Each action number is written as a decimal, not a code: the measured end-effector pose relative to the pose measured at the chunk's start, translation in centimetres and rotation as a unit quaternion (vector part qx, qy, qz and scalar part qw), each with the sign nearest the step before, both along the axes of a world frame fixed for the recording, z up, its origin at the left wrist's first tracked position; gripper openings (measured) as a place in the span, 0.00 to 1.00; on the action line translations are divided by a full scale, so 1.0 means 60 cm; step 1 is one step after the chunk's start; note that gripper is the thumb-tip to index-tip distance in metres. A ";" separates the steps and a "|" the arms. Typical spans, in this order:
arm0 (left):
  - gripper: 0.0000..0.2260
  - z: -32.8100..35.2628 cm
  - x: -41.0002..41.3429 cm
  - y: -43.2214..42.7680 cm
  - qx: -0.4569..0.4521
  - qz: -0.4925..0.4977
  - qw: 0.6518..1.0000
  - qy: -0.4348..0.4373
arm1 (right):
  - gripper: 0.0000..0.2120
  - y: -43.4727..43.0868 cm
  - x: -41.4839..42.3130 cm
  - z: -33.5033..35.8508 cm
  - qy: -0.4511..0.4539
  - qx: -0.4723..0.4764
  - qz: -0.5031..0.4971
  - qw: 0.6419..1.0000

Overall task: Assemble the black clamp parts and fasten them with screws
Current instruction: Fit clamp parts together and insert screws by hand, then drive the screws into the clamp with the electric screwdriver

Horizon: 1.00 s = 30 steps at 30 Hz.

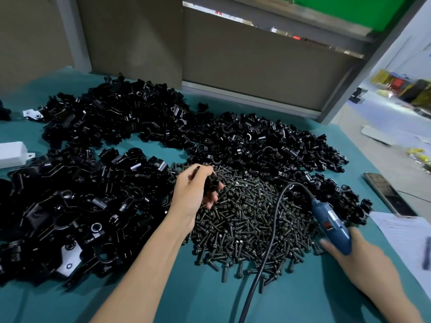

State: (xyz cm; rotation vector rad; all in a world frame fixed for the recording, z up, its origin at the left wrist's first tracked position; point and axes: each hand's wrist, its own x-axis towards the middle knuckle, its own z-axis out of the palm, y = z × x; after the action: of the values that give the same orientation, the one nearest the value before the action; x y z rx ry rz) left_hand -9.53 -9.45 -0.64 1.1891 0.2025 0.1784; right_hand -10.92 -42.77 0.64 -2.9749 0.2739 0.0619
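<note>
From the head camera, the only markings are too blurred to read: a red patch on the body of the blue electric screwdriver (332,226) and faint print on the sheets of paper (405,236) at the right edge of the table.

The left hand (198,186) reaches out over the far side of the screw pile (245,224). Its fingers are curled in, gripping a small black piece (211,180). Whether that is a clamp part or a bunch of screws cannot be told. The lower fingertips touch the screws beneath.

The right hand (363,259) holds the screwdriver by its near end, with the thumb along the left side and the fingers wrapped behind it. The tool lies slanted over the right edge of the screw pile. Its black cord (268,243) loops up from the far end and runs back across the screws toward the bottom of the view.

The black clamp parts sit in big heaps on the teal table cover (303,297). One heap (70,206) is left of the screws, one (112,113) is at the far left, and one (256,141) is behind the screws and wraps round their right side. A white box (11,155) lies at the left edge. A phone (387,194) lies beyond the paper.
</note>
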 end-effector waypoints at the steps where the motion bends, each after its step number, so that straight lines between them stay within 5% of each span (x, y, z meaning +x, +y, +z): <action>1: 0.07 -0.001 0.000 0.001 0.000 0.002 1.000 0.001 | 0.21 0.001 -0.001 0.002 -0.009 0.020 0.000 1.000; 7: 0.10 0.006 0.001 0.002 -0.046 0.011 0.999 -0.001 | 0.23 0.000 -0.002 0.069 -0.170 0.117 0.007 0.978; 9: 0.12 0.008 0.002 0.000 -0.060 0.012 0.998 -0.003 | 0.23 0.012 0.001 0.111 -0.203 0.214 0.012 0.955; 14: 0.14 0.008 0.003 -0.001 -0.055 0.023 0.998 -0.008 | 0.15 0.093 0.033 0.158 -0.256 0.528 0.029 0.809; 17: 0.12 0.005 0.002 -0.002 -0.040 0.036 0.999 -0.008 | 0.28 0.141 0.056 0.176 -0.193 0.697 0.008 0.690; 21: 0.10 0.004 0.003 -0.004 -0.028 0.044 0.999 -0.011 | 0.39 0.192 0.067 0.207 -0.130 0.763 0.068 0.629; 30: 0.09 -0.002 0.004 -0.005 -0.005 0.043 0.999 -0.016 | 0.36 0.270 0.093 0.230 -0.162 0.810 0.108 0.554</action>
State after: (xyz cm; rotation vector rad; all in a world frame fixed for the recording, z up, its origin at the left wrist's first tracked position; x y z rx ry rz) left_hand -9.29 -9.76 -0.74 1.1674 0.2265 0.2709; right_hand -5.36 -26.60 14.42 -1.0520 -0.1793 -0.1407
